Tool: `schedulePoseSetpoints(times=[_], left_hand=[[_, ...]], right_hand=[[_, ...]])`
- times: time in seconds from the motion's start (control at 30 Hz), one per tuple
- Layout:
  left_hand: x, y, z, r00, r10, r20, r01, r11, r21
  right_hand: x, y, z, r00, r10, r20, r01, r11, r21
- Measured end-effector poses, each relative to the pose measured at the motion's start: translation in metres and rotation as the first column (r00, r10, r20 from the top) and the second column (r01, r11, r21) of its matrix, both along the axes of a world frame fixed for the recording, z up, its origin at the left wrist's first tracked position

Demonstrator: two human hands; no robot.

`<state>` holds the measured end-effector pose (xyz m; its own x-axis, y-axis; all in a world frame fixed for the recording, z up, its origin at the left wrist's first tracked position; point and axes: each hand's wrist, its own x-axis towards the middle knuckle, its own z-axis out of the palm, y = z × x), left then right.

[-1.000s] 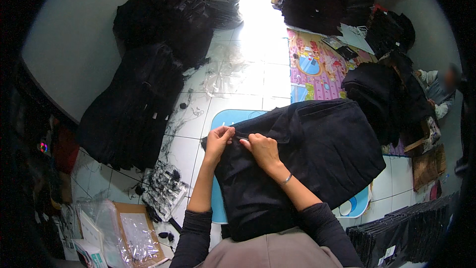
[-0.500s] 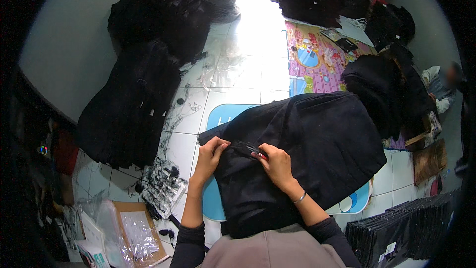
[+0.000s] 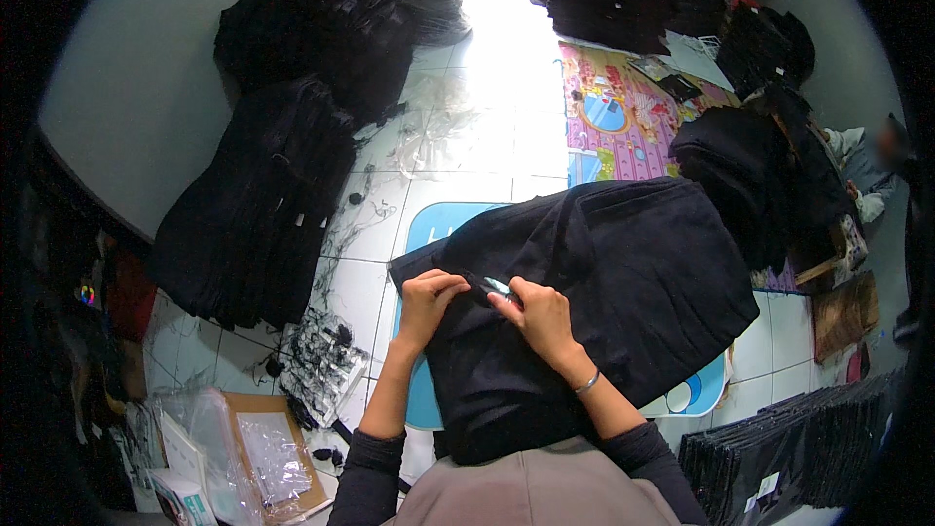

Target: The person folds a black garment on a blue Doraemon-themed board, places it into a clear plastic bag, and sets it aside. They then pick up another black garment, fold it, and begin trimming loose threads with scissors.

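Tall stacks of folded black garments (image 3: pixel 263 214) stand on the white tiled floor (image 3: pixel 487 136) to the left. A large black fabric garment (image 3: pixel 623 282) lies spread across a low light-blue counter (image 3: pixel 438 224) in front of the person. Both hands rest on its near-left edge: the left hand (image 3: pixel 429 297) with fingers curled shut on the cloth, the right hand (image 3: pixel 536 317) pinching a small pale tag (image 3: pixel 499 285) between closed fingers.

Dark pushed-up sleeves, taupe garment, thin silver bracelet (image 3: pixel 587 384) on the right wrist.
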<state>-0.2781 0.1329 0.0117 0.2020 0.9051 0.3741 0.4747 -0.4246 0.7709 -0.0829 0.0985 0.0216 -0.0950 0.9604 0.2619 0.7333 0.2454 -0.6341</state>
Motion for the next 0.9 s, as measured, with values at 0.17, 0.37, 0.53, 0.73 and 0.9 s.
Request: schedulePoseSetpoints(times=[0.17, 0.37, 0.53, 0.73, 0.9], left_hand=[[-0.006, -0.002, -0.004, 0.985, 0.033, 0.172, 0.008, 0.972, -0.236], [-0.006, 0.001, -0.01, 0.967, 0.043, 0.25, 0.019, 0.97, -0.242], [-0.009, 0.002, -0.016, 0.922, 0.087, 0.378, 0.06, 0.931, -0.361], [-0.016, 0.0, -0.02, 0.874, 0.067, 0.481, 0.156, 0.9, -0.408], [-0.014, 0.0, -0.016, 0.821, 0.125, 0.557, 0.162, 0.885, -0.437]], right_hand=[[-0.01, 0.003, -0.011, 0.97, 0.023, 0.241, -0.074, 0.976, 0.204], [-0.018, 0.01, -0.016, 0.931, -0.037, 0.363, -0.071, 0.957, 0.28], [-0.019, 0.01, -0.013, 0.937, -0.058, 0.343, -0.059, 0.945, 0.322], [-0.027, 0.024, -0.017, 0.92, -0.026, 0.392, -0.105, 0.945, 0.309], [-0.021, 0.019, -0.015, 0.955, -0.045, 0.294, -0.046, 0.954, 0.297]])
